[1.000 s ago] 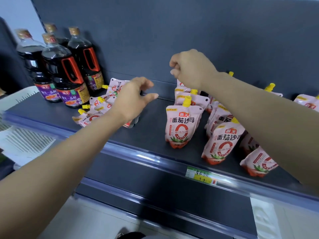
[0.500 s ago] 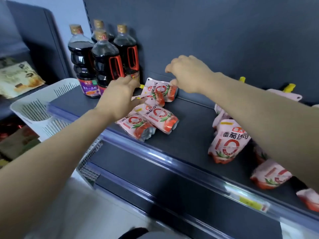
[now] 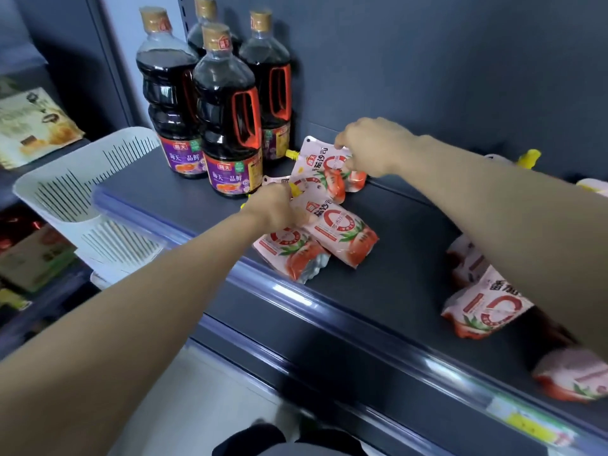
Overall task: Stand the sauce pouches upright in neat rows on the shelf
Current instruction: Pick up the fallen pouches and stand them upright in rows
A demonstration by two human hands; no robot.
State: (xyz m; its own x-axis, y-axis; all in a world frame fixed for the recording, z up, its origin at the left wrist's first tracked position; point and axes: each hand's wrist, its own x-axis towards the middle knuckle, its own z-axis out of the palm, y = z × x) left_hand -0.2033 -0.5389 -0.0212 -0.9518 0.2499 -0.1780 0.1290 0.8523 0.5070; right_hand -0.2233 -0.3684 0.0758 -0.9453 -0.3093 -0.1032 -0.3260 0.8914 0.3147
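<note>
Pouches [image 3: 332,228] of tomato sauce, four or so, lie flat in a heap mid-shelf [image 3: 394,258], printed 番茄沙司 with a big red ring. Left hand [image 3: 274,205] pinches the top of one pouch, right hand [image 3: 371,146] grips the rear pouch's edge at 12 o'clock. Soy bottles [image 3: 227,126] at 10 o'clock read 海天一品鲜. More pouches [image 3: 480,307] sit at 3 o'clock.

Counted on the shelf [image 3: 378,291]: four dark sauce bottles [image 3: 227,113] standing at the back left corner; four sauce pouches [image 3: 339,232] lying flat just right of the bottles, from the back wall to the front edge; at least three more pouches [image 3: 487,307] toward the right end, partly hidden, exact number unclear. Beyond the left edge, one white slotted basket [image 3: 82,179]. Two hands [image 3: 273,205] in the flat pile.
</note>
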